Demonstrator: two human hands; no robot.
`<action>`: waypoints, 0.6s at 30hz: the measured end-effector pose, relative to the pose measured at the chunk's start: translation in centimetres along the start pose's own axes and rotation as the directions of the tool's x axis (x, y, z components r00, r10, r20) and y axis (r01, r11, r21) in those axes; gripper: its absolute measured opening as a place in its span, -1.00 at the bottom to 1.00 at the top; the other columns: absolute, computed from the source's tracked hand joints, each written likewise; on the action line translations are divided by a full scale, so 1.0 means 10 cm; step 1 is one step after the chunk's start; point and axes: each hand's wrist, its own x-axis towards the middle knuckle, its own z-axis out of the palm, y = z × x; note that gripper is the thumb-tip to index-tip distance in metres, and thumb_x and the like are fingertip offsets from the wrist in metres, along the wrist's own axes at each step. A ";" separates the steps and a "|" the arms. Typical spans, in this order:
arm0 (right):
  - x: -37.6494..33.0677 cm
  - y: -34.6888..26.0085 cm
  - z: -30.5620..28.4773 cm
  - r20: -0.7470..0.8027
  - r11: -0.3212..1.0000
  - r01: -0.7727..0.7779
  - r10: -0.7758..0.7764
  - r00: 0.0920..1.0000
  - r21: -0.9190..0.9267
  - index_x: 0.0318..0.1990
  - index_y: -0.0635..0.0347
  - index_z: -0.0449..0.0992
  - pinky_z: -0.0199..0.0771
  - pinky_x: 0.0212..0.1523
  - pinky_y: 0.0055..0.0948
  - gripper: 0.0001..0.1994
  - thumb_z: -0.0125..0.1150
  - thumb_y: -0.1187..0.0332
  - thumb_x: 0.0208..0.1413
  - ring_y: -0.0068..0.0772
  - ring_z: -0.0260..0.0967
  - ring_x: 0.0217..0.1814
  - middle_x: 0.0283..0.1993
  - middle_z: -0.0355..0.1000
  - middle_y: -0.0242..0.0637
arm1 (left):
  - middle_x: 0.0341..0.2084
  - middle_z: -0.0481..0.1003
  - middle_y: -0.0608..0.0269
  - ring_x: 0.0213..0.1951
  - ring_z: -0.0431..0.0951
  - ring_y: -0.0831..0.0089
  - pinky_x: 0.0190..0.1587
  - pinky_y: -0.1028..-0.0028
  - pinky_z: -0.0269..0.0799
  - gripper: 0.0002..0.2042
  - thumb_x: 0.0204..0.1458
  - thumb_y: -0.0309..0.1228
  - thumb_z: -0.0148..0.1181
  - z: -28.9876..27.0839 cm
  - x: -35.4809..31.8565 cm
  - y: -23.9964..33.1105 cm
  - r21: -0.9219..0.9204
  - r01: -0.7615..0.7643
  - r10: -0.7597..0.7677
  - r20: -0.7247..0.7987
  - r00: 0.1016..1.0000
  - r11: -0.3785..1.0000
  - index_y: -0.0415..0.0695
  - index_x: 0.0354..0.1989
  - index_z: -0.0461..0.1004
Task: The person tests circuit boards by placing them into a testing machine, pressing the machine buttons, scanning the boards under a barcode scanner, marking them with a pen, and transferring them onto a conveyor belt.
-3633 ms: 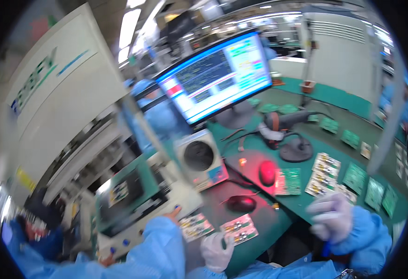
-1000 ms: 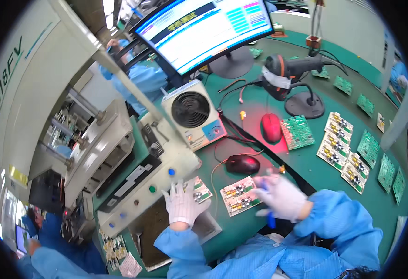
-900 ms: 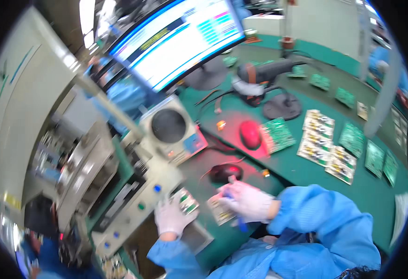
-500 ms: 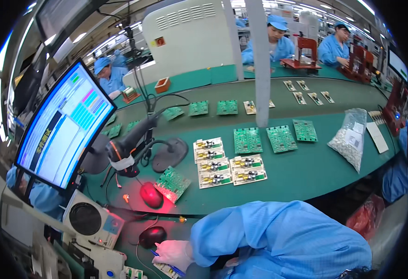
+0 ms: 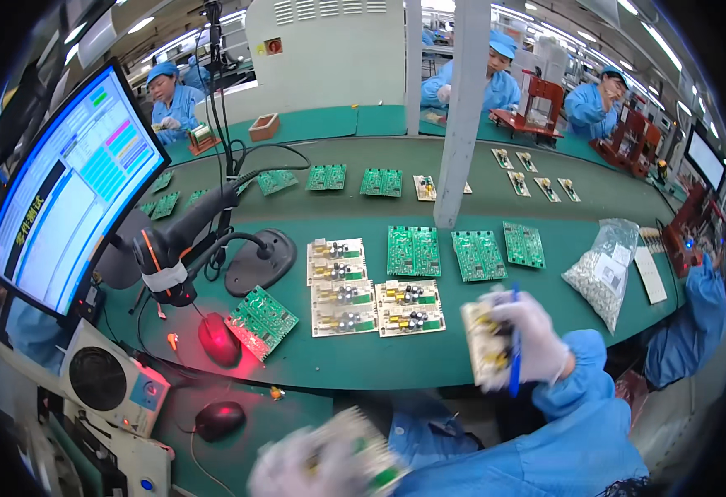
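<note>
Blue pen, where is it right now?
In the head view, the blue pen is right of centre, in the gloved right hand, just right of the circuit board that the same hand holds.

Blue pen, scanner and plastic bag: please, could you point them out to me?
Blue pen (image 5: 515, 358), head view: middle of its barrel.
Scanner (image 5: 196, 221), head view: its dark handle.
Plastic bag (image 5: 600, 283), head view: middle of its front.
</note>
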 end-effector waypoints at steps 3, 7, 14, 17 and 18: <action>-0.52 0.54 -0.36 0.080 0.924 -0.190 0.228 0.970 -0.333 -0.01 0.14 0.32 0.31 0.16 -0.10 -0.14 0.64 0.01 -0.55 0.04 0.33 0.11 0.11 0.37 -0.12 | -0.26 0.44 0.15 -0.17 0.47 0.13 -0.17 0.17 0.43 -0.42 -0.34 0.00 0.43 0.71 0.48 0.33 -0.215 -0.398 0.403 -0.025 0.915 0.892 0.06 -0.08 0.49; -0.90 0.93 -0.54 0.117 0.836 -0.339 0.424 0.898 -0.432 -0.02 0.12 0.32 0.22 0.22 -0.09 -0.16 0.62 0.04 -0.56 0.05 0.27 0.16 0.13 0.35 -0.12 | -0.03 0.36 0.12 0.03 0.35 0.05 0.11 0.10 0.30 -0.34 -0.23 0.09 0.36 1.33 1.15 0.80 -0.375 -0.536 0.604 0.087 0.792 0.756 0.01 0.05 0.42; -0.99 1.17 -0.60 0.236 0.868 -0.332 0.433 0.870 -0.371 0.01 0.10 0.35 0.10 0.33 -0.04 -0.17 0.60 -0.07 -0.46 0.05 0.21 0.25 0.16 0.34 -0.13 | -0.12 0.35 0.12 -0.03 0.34 0.16 0.05 0.19 0.30 -0.33 -0.28 0.01 0.41 1.96 1.75 1.17 -0.303 -0.679 0.711 -0.005 0.703 0.669 -0.01 0.06 0.46; -0.96 1.15 -0.60 0.280 0.869 -0.332 0.444 0.851 -0.367 0.03 0.10 0.35 0.00 0.40 -0.01 -0.17 0.59 -0.07 -0.44 -0.01 0.19 0.30 0.17 0.34 -0.15 | -0.12 0.36 0.12 -0.02 0.34 0.16 0.06 0.19 0.30 -0.33 -0.27 0.02 0.40 2.13 1.81 1.23 -0.338 -0.663 0.710 0.019 0.704 0.667 -0.01 0.07 0.46; -0.96 1.15 -0.59 0.277 0.866 -0.337 0.449 0.850 -0.370 0.03 0.10 0.35 0.00 0.40 -0.01 -0.17 0.59 -0.07 -0.44 -0.01 0.19 0.30 0.17 0.34 -0.15 | -0.12 0.36 0.13 -0.02 0.34 0.16 0.07 0.18 0.29 -0.33 -0.27 0.02 0.40 2.19 1.84 1.24 -0.338 -0.672 0.715 0.008 0.699 0.660 -0.01 0.08 0.46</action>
